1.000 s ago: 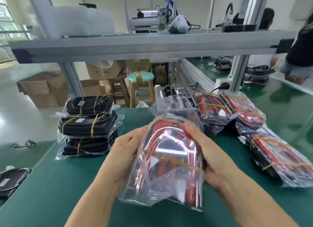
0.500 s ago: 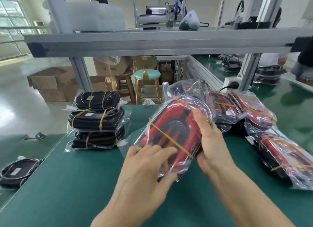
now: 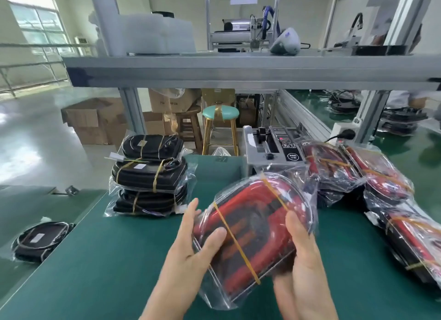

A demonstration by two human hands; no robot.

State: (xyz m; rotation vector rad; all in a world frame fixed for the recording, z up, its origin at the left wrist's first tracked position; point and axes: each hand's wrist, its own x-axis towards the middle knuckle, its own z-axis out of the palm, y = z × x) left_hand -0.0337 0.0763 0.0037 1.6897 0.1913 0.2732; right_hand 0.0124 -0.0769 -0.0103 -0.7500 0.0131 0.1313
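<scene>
I hold a red and black case in a clear plastic bag, bound with yellow rubber bands, above the green table. My left hand grips its left edge, thumb on top and fingers behind. My right hand grips its lower right side, thumb lying on the front. The bag's loose open end hangs down toward me.
A stack of bagged black cases stands at the left. Several bagged red cases lie at the right. A grey tape machine sits behind the held bag. One black case lies on the lower left surface. An aluminium shelf beam runs overhead.
My left hand has moved from the front of the bag to its left edge. The bagged case has tilted and come closer to me, uncovering the tape machine behind it.
</scene>
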